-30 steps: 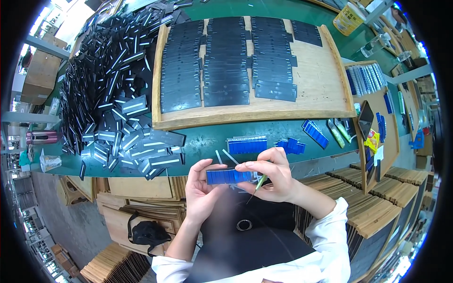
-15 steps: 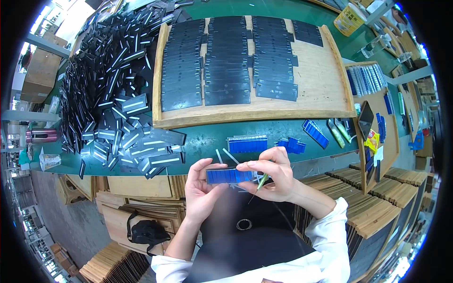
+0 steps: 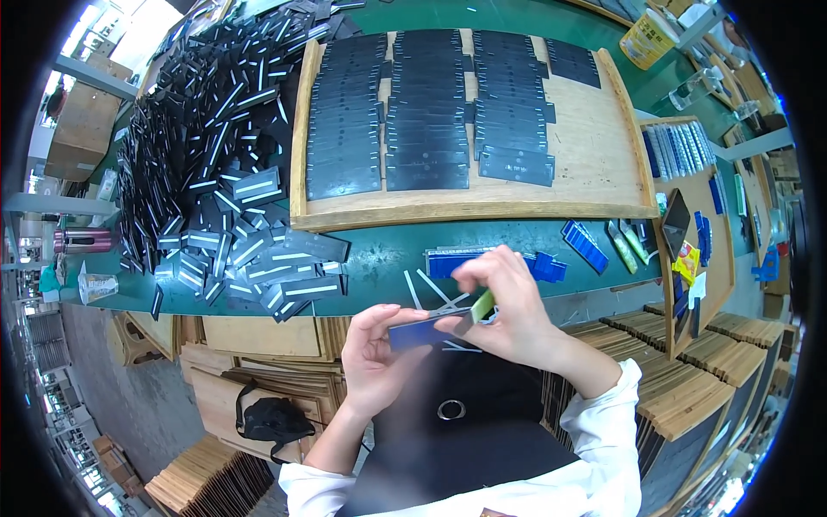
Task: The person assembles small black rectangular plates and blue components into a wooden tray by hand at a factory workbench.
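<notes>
My left hand (image 3: 372,358) is closed on one end of a small dark blue rectangular panel (image 3: 412,335), held level just in front of the table edge. My right hand (image 3: 512,314) grips a green-handled knife (image 3: 483,304) at the panel's right end. Motion blurs the blade, and I cannot tell whether it touches the panel. Thin white strips (image 3: 429,288) lie beyond and around the panel. Behind my right hand, blue cell strips (image 3: 444,262) sit on the green table, partly hidden by the fingers.
A shallow wooden tray (image 3: 482,211) bears overlapping rows of black panels (image 3: 426,164). A large heap of black pieces with white strips (image 3: 207,129) lies left of it. At right are blue strips (image 3: 586,247), green-handled tools (image 3: 622,246) and a yellow bucket (image 3: 648,39).
The knife has swung up in my right hand, its green handle now above the fingers. The panel has tilted, its face now darker. The whole view has shifted slightly.
</notes>
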Available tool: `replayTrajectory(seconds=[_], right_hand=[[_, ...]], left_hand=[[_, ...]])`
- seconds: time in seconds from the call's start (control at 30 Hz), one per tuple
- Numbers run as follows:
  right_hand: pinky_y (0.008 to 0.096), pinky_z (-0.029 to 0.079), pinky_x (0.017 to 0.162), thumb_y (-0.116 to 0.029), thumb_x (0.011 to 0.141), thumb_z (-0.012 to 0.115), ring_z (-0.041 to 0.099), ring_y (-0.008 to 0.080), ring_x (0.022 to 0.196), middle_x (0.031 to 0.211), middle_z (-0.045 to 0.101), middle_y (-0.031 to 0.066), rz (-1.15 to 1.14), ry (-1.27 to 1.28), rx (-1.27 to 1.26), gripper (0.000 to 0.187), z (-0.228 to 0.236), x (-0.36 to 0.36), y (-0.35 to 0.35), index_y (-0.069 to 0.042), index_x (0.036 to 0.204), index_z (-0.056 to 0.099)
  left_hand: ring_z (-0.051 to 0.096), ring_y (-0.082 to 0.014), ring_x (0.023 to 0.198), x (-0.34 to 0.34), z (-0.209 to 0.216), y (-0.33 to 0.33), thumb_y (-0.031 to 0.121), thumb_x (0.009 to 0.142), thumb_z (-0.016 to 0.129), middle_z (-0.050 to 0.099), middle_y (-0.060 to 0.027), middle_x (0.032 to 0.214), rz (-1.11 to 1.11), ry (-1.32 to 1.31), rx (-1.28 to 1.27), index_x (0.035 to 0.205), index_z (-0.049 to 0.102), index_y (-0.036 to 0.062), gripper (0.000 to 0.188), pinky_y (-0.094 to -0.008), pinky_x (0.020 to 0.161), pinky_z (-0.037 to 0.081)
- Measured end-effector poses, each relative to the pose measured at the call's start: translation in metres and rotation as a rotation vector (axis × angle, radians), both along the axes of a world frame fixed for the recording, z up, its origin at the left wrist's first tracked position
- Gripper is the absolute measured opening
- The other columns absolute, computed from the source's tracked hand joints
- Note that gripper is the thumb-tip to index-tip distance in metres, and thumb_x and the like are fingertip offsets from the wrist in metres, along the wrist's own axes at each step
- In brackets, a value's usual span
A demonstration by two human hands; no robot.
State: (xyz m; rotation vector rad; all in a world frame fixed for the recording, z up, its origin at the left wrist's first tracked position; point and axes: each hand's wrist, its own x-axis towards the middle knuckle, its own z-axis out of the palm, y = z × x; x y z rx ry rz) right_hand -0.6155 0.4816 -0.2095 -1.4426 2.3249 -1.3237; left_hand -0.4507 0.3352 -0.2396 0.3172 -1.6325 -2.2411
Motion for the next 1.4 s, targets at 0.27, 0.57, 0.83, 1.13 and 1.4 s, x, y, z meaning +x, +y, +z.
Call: replayTrajectory(seconds=[0.27,0.57,0.83,1.13,1.4], right_hand=[[0.0303,0.05,0.063,-0.01,0.079,0.078,0.065,0.0177,0.069,0.078,0.069,0.0078,0.183,-0.754,0.188,0.01,0.012,-0.016,0.015,-0.005,0.087,0.073],[0.0281,0.045,0.058,-0.009,0.077,0.082,0.06,0.0157,0.062,0.07,0.071,0.0056,0.124,-0.462,0.047,0.01,0.015,-0.008,0.013,-0.003,0.077,0.074],[0.0275,0.044,0.056,-0.009,0.078,0.082,0.06,0.0151,0.062,0.068,0.069,0.0057,0.105,-0.489,0.038,0.011,0.017,-0.007,0.011,-0.003,0.077,0.073],[0.0275,0.046,0.058,-0.007,0.082,0.077,0.061,0.0143,0.064,0.071,0.068,0.0068,0.138,-0.614,0.07,0.005,0.021,-0.008,0.009,-0.003,0.083,0.074],[0.0251,0.051,0.067,-0.009,0.088,0.071,0.065,0.0085,0.073,0.079,0.072,0.006,0.157,-0.803,0.191,0.009,0.026,-0.025,0.013,-0.001,0.09,0.074]], left_hand=[[0.06,-0.0231,0.115,-0.002,0.015,-0.002,-0.019,0.08,0.065,0.058,-0.0178,0.126,-0.02,-0.061,-0.01,0.133,0.041,0.0049,0.063,-0.0339,0.095,0.053],[0.065,-0.013,0.086,-0.01,0.024,-0.01,0.005,0.097,0.061,0.061,-0.0089,0.098,0.176,-0.201,0.047,0.105,0.062,-0.0027,0.011,-0.0295,0.076,0.062],[0.067,-0.0192,0.097,-0.008,0.021,-0.018,0.005,0.097,0.06,0.066,-0.0127,0.108,-0.023,-0.138,0.349,0.107,0.069,-0.0065,0.018,-0.0329,0.087,0.058],[0.07,-0.0182,0.091,-0.023,0.034,-0.002,-0.004,0.086,0.072,0.073,-0.0115,0.102,-0.131,-0.311,0.243,0.106,0.071,-0.0055,0.021,-0.0296,0.083,0.058],[0.058,-0.0286,0.119,-0.039,0.067,-0.025,0.002,0.065,0.083,0.067,-0.009,0.119,-0.032,-0.03,-1.082,0.128,0.061,0.0079,0.067,-0.0431,0.102,0.045]])
